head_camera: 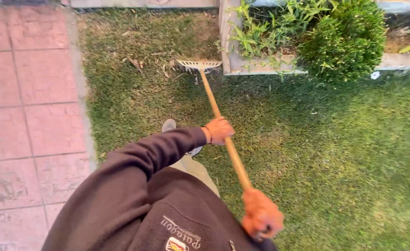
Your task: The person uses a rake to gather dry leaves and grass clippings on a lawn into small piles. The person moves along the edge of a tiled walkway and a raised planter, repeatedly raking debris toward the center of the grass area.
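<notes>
- Raking is in hand: the left hand (220, 130) closes its fingers round the middle of the rake handle (224, 135); the right hand (262, 217) grips its upper end.
- The rake head (199, 64) rests on the lawn (335, 153), just beside the planter edge (230, 60), among dry leaves (135, 62).
- A pull toward the body looks due.
- Motion blur hides the tines; the right hand's fingers are blurred.

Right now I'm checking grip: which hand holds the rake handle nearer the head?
The left hand, midway up the rake handle; the right hand grips the handle's near end.
</notes>
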